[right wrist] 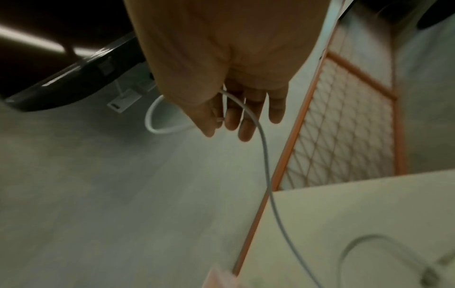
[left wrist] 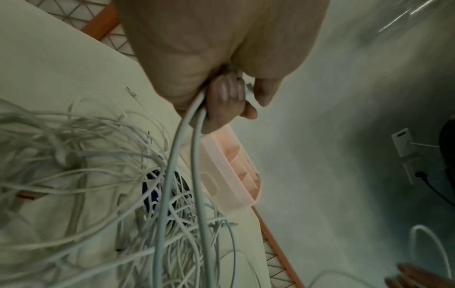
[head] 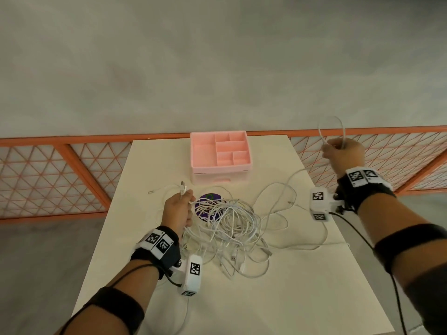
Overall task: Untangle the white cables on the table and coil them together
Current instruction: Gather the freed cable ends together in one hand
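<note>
A tangle of white cables lies in the middle of the white table, partly over a purple disc. My left hand grips two cable strands at the tangle's left edge, a USB plug sticking up above its fingers. My right hand is raised past the table's right edge and pinches one white cable between thumb and fingers. That cable forms a small loop above the hand and trails down to the tangle.
A pink compartment tray stands at the far middle of the table. An orange lattice railing runs behind and beside the table. Loose cable ends lie right of the tangle. Bare tabletop fills the near side.
</note>
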Demonstrator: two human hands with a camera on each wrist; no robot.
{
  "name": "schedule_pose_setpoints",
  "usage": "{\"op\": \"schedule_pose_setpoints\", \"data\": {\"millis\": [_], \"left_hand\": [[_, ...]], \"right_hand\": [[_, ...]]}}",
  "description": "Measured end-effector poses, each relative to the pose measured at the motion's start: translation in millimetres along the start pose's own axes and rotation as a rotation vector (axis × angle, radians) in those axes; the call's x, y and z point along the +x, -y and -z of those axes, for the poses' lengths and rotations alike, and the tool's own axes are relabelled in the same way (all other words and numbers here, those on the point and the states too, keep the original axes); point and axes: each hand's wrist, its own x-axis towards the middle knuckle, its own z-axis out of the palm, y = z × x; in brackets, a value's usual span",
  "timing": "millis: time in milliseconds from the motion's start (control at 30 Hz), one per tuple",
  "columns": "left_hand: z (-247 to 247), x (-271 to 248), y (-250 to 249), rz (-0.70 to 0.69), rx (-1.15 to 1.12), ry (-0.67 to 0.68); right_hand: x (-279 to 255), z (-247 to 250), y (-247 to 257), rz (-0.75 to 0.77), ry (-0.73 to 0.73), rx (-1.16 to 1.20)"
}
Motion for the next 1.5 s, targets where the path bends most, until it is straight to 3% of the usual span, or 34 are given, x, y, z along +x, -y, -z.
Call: {"op": "schedule_pose_setpoints", "data": {"millis": [100,200,267,333,400,500,567,633,767,900,1033,1167,1267,1367,1500], "left_hand": [[-4.5,-1.4,-6.6,0.073,-0.149,0.033],[-13.2,-7.1,-13.6,0.034,-0.245,0.097],[-22.9,-12.3,-20.7,-0.008,-0.257,0.132],[-34.9,-18.0,-29.3,-0.051,-0.259,0.164],[-46.6,-23.2,-38.2,-0.096,-0.254,0.188],[-57.5,-28.1,-49.3,-0.166,-0.22,0.191],[-56.5,-29.5,-57.3,-0.196,-0.203,0.172],[-46.5,-27.0,-65.2,-0.209,-0.226,0.148],[-10.6,-11.1,-72.0,-0.117,-0.374,0.102],[5.5,-3.0,-56.9,-0.021,-0.408,0.051],[11.8,1.5,-37.7,0.065,-0.382,0.082],[8.3,-3.2,-19.8,0.152,-0.31,0.143],[0.5,-9.9,-4.3,0.157,-0.168,0.164],[1.1,-13.2,7.1,0.15,-0.069,0.188],[4.6,-15.1,15.6,0.123,0.007,0.184]], "right_hand": [[7.6,24.7,-30.6,-0.246,-0.002,-0.194],[-0.9,20.7,-52.6,-0.471,0.013,-0.396],[-16.3,-2.0,-52.1,-0.368,0.057,-0.415],[-42.1,-31.5,-34.6,-0.118,0.133,-0.261],[-76.6,-61.9,-7.9,0.069,0.401,-0.041],[-131.4,-106.6,22.8,0.19,0.945,0.018],[-158.0,-132.0,27.4,0.231,1.055,0.082],[-170.0,-144.8,19.1,0.256,1.012,0.108],[-164.5,-133.8,-22.7,0.482,0.944,-0.236],[-140.4,-109.1,-76.7,0.494,0.942,-0.501],[-110.5,-72.6,-125.7,0.328,0.883,-0.719],[-81.6,-40.9,-143.1,0.243,0.757,-0.929],[-56.2,-25.5,-155.4,0.072,0.674,-1.032],[-47.3,-8.5,-174.4,-0.106,0.701,-1.214],[-55.2,-30.6,-173.8,-0.103,0.704,-1.207]]}}
